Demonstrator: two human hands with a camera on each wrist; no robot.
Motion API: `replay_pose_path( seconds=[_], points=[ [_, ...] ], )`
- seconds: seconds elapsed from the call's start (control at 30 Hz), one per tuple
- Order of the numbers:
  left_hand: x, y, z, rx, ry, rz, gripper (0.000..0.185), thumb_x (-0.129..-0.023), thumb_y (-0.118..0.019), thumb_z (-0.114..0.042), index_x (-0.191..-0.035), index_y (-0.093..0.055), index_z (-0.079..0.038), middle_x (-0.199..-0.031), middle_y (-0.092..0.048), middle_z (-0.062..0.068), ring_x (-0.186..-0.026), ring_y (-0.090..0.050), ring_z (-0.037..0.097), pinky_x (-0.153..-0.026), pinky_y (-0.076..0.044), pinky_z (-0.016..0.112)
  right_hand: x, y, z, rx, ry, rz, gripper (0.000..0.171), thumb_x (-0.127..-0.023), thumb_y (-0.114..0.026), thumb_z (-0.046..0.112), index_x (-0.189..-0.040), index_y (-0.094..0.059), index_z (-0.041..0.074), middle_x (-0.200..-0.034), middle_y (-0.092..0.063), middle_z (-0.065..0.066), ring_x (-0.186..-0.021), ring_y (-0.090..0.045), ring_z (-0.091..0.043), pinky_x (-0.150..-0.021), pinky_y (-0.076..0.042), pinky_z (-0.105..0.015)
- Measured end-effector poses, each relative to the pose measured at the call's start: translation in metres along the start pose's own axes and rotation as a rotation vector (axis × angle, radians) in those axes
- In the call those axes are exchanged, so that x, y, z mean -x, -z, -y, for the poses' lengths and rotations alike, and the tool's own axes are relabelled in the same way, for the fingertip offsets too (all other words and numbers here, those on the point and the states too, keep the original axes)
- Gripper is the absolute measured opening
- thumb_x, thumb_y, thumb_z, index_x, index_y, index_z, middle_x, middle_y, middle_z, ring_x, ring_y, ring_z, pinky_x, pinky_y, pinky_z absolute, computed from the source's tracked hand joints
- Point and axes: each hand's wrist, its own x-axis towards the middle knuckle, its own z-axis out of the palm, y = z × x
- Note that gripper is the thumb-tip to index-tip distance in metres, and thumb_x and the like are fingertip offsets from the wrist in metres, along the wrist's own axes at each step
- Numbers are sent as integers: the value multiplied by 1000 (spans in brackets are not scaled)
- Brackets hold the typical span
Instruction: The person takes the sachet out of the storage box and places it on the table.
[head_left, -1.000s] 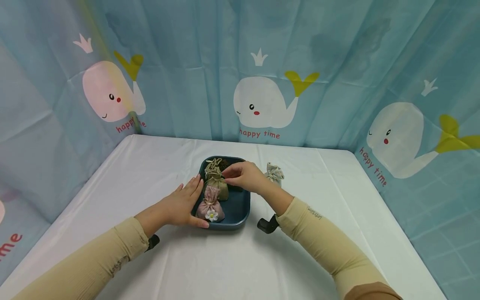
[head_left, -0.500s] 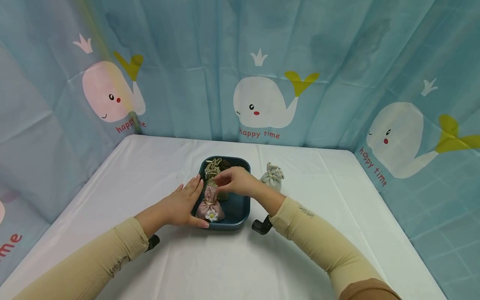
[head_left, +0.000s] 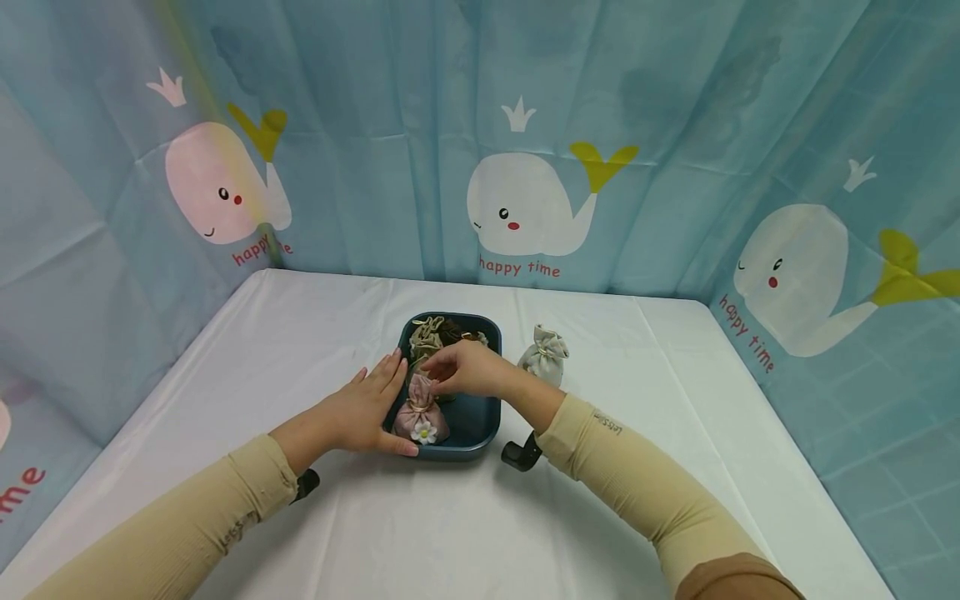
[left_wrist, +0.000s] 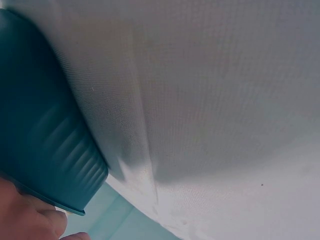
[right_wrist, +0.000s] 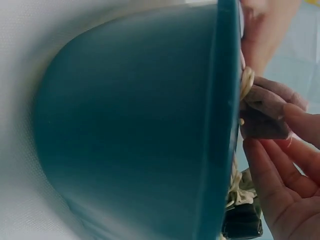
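A pink drawstring pouch (head_left: 422, 414) with a white flower stands in the near left part of a dark blue tub (head_left: 477, 421). My right hand (head_left: 471, 368) reaches over the tub and pinches the gathered top of this pouch. In the right wrist view, thumb and fingers (right_wrist: 265, 170) are at the pouch's fabric neck (right_wrist: 267, 112), just above the rim. My left hand (head_left: 360, 410) lies with straight, spread fingers along the tub's left side, thumb at its near corner. Several olive and brown pouches (head_left: 427, 332) fill the far part of the tub, partly hidden by the right hand.
A pale grey drawstring pouch (head_left: 546, 357) stands on the white tablecloth (head_left: 637, 375) to the right of the tub, close behind the right wrist. A blue curtain (head_left: 420, 208) with whale prints surrounds the table's back and sides.
My right hand has moved left and nearer, away from the olive pouch to the top of the pink one. The left hand and the tub have stayed put.
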Motion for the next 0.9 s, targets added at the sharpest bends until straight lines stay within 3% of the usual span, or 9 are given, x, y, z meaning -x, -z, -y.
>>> replay_pose_path(
  seconds=[0.33,0.5,0.77,0.9],
  points=[
    [0,0,0,19,-4,-8,130,-59,-49,-85,-146,-5,1,-152,2,18,-139,-2,32,-106,-13,56,0,-2,0,-62,30,54,31,-80,-69,5,-111,-67,9,-91,-68,-1,-80,-63,-7,-69,-51,-20],
    [-2,-3,2,23,-5,-16,130,-59,-50,-84,-146,-5,1,-152,2,18,-139,-2,32,-106,-12,56,0,-3,0,-54,29,45,28,-80,-70,8,-108,-68,10,-93,-68,0,-81,-64,-7,-68,-51,-19],
    [-3,-3,3,13,6,-2,131,-58,-48,-86,-146,-2,-1,-152,4,16,-139,1,30,-107,-12,55,0,-4,1,-100,22,62,43,-80,-71,11,-121,-59,7,-113,-62,-4,-96,-62,-11,-73,-50,-19],
    [-3,-3,3,2,9,7,131,-57,-47,-87,-146,-2,-2,-152,5,16,-139,1,29,-107,-11,54,0,-5,4,-69,12,67,46,-79,-72,13,-122,-58,6,-109,-64,-4,-93,-61,-8,-73,-50,-18]
  ],
)
